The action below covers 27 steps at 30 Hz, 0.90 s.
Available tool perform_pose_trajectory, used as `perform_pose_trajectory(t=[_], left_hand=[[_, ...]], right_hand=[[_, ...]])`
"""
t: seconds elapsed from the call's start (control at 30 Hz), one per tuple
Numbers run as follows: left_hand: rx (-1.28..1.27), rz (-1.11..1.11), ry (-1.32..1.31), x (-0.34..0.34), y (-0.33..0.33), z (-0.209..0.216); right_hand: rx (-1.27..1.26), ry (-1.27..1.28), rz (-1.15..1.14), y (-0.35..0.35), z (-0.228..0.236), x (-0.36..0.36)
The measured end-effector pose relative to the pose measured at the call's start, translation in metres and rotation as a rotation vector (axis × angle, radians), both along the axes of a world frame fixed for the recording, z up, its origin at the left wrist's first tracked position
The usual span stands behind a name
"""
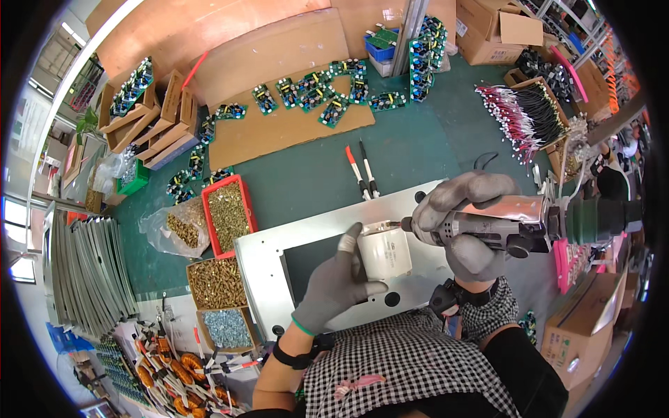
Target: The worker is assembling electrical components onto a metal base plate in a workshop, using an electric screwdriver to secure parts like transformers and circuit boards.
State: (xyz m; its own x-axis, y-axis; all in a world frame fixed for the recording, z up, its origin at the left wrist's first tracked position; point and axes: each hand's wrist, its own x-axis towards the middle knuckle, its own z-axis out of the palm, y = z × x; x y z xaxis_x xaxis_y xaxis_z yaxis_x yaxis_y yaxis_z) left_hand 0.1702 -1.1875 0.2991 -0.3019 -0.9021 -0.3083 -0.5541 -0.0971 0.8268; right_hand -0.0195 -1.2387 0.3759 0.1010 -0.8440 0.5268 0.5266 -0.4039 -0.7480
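I am watching the left hand point(332, 292) curving half-open around the left side of a white part point(387, 256), its fingers resting by the upper edge and its thumb by the lower one. That part is sitting on a silvery metal panel point(263, 259), just right of the panel's dark rectangular opening, and the panel is lying on the green worktop point(418, 143). The right hand point(446, 203) is closing firmly around a power driver point(486, 227), which is lying nearly level and pointing left; its tip is reaching the white part's upper right edge, though I cannot tell whether it is touching. Beyond the panel, two leads point(353, 161) are stretching away, and circuit boards point(306, 94) are lying about a cardboard sheet point(279, 139). To the left, a red bin point(249, 205) is holding small brass-coloured pieces point(228, 214).
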Motion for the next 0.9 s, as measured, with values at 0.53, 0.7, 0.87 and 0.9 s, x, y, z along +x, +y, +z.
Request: perform_pose_trajectory(t=[0.53, 0.7, 0.87, 0.9], left_hand=[[-0.291, -0.052, 0.015, -0.006, 0.003, -0.034], [-0.292, -0.063, 0.045, -0.007, 0.003, -0.036], [-0.266, -0.065, 0.045, -0.010, 0.004, -0.038], [-0.330, -0.054, 0.072, -0.011, 0.005, -0.039]], right_hand=[[0.021, 0.338, -0.053, -0.025, -0.056, -0.015], [0.166, 0.281, -0.021, -0.019, -0.048, -0.006], [0.218, 0.247, 0.022, -0.016, -0.053, -0.003], [0.237, 0.261, 0.025, -0.013, -0.054, -0.004]])
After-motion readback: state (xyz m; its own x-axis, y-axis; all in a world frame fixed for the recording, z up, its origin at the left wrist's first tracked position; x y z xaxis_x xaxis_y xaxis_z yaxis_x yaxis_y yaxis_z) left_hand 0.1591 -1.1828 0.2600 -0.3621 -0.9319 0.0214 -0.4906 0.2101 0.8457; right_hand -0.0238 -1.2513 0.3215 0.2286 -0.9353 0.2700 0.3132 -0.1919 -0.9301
